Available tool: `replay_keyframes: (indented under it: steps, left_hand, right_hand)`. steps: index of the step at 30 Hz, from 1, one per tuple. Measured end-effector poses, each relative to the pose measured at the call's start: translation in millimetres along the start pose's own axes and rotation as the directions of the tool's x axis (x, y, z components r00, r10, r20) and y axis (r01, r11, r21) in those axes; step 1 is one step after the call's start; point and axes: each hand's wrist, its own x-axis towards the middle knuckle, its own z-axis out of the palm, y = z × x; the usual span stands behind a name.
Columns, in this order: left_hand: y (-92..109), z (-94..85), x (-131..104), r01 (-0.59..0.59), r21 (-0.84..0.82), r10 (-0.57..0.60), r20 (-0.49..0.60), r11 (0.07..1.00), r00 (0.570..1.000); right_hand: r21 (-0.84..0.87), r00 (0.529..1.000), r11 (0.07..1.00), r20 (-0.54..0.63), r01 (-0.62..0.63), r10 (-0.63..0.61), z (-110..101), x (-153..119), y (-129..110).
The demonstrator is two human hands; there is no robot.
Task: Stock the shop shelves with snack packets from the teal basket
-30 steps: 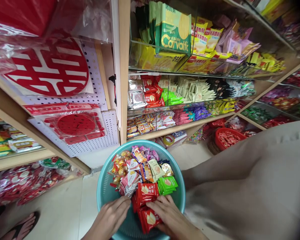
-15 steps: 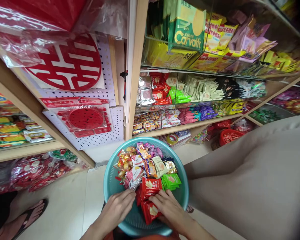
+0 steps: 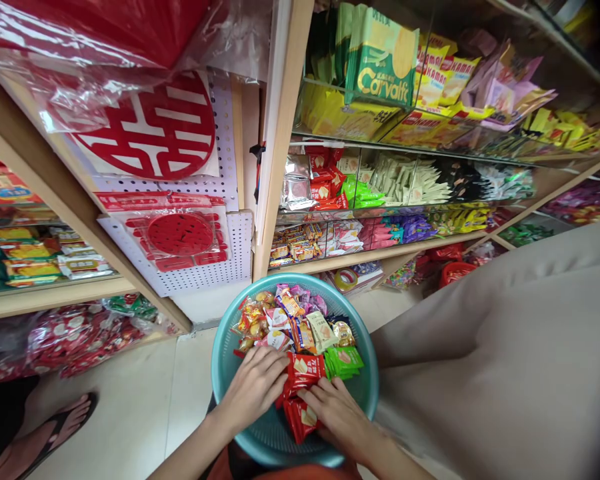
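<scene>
A teal plastic basket (image 3: 225,303) holds small wrapped snacks sorted in clusters. My left hand (image 3: 257,383) is inside it, palm down with fingers bent together, over the pink-and-white packets (image 3: 276,339) and against the left edge of the red wafer packets (image 3: 305,367). Whatever lies under its fingers is hidden. My right hand (image 3: 337,410) curls its fingers on the red packets from the right, gripping them near the basket's front. Bright green packets (image 3: 344,360) lie just beyond it. Cream packets (image 3: 323,331), orange-and-blue bars (image 3: 303,335) and gold-wrapped round sweets (image 3: 255,323) fill the back.
Glass-fronted shelves (image 3: 360,220) of snacks rise ahead and to the right. Red paper decorations (image 3: 180,233) hang on a pegboard at left. A person in grey-beige clothing (image 3: 495,353) stands close on the right; a sandalled foot (image 3: 70,420) rests on the floor at left.
My left hand has moved up and to the right, now covering part of the pink-and-white packets. My right hand stays on the red packets. The view has shifted slightly.
</scene>
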Motion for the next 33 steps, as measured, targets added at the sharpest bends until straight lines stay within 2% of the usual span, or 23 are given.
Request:
replay_keyframes:
  steps: [6, 12, 18, 25, 30, 33]
  left_hand:
    - [-2.4, 13.6, 20.7, -0.006, 0.009, 0.005, 0.128, 1.000, 0.992]
    - [-1.5, 26.4, 25.3, -0.016, 0.013, 0.014, 0.159, 1.000, 0.987]
    - [1.5, 23.7, 32.6, -0.005, -0.008, 0.006, 0.162, 1.000, 0.987]
    - [10.5, 21.3, 37.9, 0.033, -0.062, -0.027, 0.099, 0.998, 0.995]
    - [15.0, 13.3, 37.5, 0.100, -0.116, -0.090, 0.087, 0.988, 0.992]
    - [20.5, 6.5, 31.5, 0.157, -0.151, -0.147, 0.074, 0.976, 0.986]
  right_hand:
    - [0.038, 1.000, 0.999, 0.014, 0.010, -0.010, -0.8, -0.4, 1.3]
    - [0.010, 1.000, 1.000, -0.029, 0.013, -0.013, 0.7, -4.1, 4.5]
    - [0.002, 0.989, 1.000, -0.150, 0.015, -0.014, 6.3, -13.0, 5.3]
    - [0.047, 0.951, 0.999, -0.310, 0.015, 0.001, 7.0, -25.8, 3.0]
    - [0.118, 0.912, 0.993, -0.410, 0.027, 0.024, -1.1, -41.1, 16.7]
    - [0.156, 0.873, 0.988, -0.482, -0.001, 0.077, -1.8, -47.7, 30.3]
